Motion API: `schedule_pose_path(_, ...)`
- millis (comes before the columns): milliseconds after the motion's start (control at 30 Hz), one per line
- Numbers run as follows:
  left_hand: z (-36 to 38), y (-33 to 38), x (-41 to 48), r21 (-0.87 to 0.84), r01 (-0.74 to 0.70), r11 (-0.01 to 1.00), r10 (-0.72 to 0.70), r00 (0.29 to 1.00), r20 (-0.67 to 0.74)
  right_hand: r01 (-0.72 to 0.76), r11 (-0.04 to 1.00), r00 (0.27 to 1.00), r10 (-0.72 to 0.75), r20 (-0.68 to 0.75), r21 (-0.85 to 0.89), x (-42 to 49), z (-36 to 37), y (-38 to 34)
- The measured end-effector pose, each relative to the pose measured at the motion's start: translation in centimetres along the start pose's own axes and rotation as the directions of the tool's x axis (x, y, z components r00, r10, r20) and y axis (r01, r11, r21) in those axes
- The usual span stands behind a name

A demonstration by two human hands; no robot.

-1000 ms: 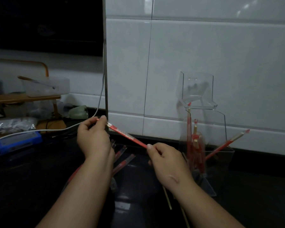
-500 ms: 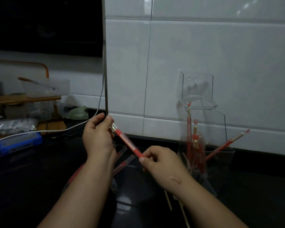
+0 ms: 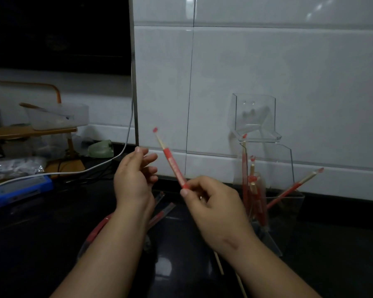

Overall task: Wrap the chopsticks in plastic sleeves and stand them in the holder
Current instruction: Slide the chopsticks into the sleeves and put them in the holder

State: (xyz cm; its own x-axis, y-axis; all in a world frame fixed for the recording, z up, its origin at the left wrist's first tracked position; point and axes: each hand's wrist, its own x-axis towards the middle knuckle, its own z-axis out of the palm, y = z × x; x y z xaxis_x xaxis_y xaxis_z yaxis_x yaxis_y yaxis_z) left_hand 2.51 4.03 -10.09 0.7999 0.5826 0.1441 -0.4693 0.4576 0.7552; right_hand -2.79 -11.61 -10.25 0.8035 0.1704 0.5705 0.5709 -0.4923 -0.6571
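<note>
Left hand (image 3: 136, 179) let go, fingers loose. Right hand (image 3: 211, 203) alone pinches the wrapped chopstick (image 3: 172, 164) (holder (image 3: 282, 164) next, at 3 o'clock).

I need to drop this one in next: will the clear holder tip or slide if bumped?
Probably light: the clear holder is thin see-through plastic, tall for its base, so a bump might tip it. The wrapped chopsticks leaning inside add little weight. The glossy black counter may let it slide.
</note>
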Motion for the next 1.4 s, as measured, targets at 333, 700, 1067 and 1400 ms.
schedule_pose_path(333,0.8,-0.5,-1.7,0.249,0.015,0.968,-0.104,0.931,0.350,0.232,0.970,0.924,-0.242,-0.297,-0.070,0.3,-2.0,-1.3)
schedule_pose_path(700,0.9,-0.7,-2.5,0.317,-0.024,0.948,-0.131,0.879,0.459,0.352,0.925,0.757,-0.190,-0.625,0.145,0.7,-6.5,-2.6)
schedule_pose_path(1067,0.8,-0.8,-2.4,0.318,-0.028,0.948,-0.128,0.879,0.460,0.210,0.967,0.651,-0.027,-0.759,0.146,2.3,-9.1,-0.7)
schedule_pose_path(1400,0.8,-0.8,-2.1,0.325,-0.037,0.945,-0.114,0.895,0.432,-0.102,0.993,0.836,0.057,-0.546,-0.052,2.9,-8.4,0.6)
